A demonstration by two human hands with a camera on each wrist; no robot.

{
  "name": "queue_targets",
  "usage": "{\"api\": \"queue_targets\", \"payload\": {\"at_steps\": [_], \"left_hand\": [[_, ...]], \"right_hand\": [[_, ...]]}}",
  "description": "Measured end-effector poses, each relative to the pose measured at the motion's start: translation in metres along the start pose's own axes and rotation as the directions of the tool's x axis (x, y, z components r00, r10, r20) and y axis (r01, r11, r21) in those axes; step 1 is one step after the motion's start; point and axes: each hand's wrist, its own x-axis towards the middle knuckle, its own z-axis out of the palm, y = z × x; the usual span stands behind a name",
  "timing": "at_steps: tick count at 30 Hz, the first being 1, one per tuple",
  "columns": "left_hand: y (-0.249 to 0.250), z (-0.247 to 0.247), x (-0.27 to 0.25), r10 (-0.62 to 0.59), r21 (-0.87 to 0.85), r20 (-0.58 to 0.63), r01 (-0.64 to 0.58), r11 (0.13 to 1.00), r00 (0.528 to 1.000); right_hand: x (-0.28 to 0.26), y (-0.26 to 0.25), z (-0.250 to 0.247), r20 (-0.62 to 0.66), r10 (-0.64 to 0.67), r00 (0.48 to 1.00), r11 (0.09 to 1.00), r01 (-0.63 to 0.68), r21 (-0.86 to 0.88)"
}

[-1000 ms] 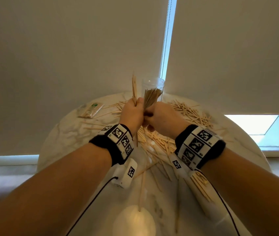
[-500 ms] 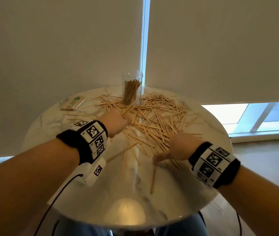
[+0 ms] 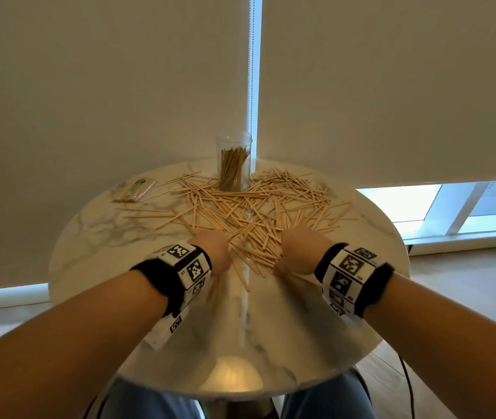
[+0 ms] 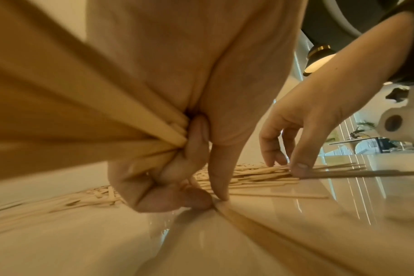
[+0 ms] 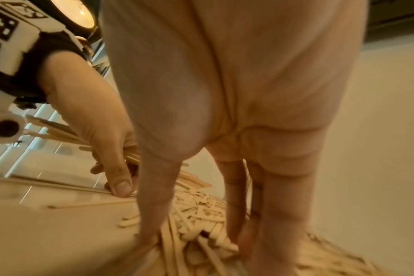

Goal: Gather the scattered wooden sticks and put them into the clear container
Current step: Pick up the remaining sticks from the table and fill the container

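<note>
The clear container stands upright at the back of the round marble table, partly filled with wooden sticks. Loose wooden sticks lie in a wide pile in front of it. My left hand is at the pile's near left edge. In the left wrist view it grips a small bundle of sticks in curled fingers, while thumb and forefinger touch a stick on the table. My right hand is at the near right edge, its straight fingers and thumb set down on the pile.
A wrapped packet of sticks lies at the table's back left. Roller blinds hang close behind the table, with a bright window low on the right. A lamp's reflection shines near the table's front edge.
A second ago both hands were up at the container with a bundle. They have since drawn back to the near edge of the pile and come closer together.
</note>
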Motion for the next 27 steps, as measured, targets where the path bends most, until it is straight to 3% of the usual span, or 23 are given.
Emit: {"api": "queue_targets", "payload": {"at_steps": [4,7,10,18,27], "left_hand": [[0.001,0.001,0.007,-0.014,0.005,0.002,0.014,1.0,1.0],[0.002,-0.002,0.01,-0.026,-0.004,0.021,0.026,1.0,0.999],[0.001,-0.002,0.013,-0.013,-0.022,-0.01,0.013,1.0,1.0],[0.016,0.013,0.024,0.037,-0.074,-0.017,-0.038,0.997,0.999],[0.002,-0.005,0.043,-0.031,-0.09,-0.065,0.025,0.996,0.997]], "right_hand": [[-0.001,0.0,0.001,0.086,0.019,0.996,0.99,-0.007,-0.138],[0.005,-0.003,-0.006,0.113,0.01,0.994,1.0,-0.009,-0.007],[0.014,-0.011,-0.013,0.138,0.013,0.99,1.0,-0.013,-0.002],[0.045,-0.024,-0.015,-0.017,-0.014,1.0,0.999,0.014,-0.036],[0.057,-0.022,-0.017,-0.002,-0.032,1.0,0.998,0.031,-0.048]]}}
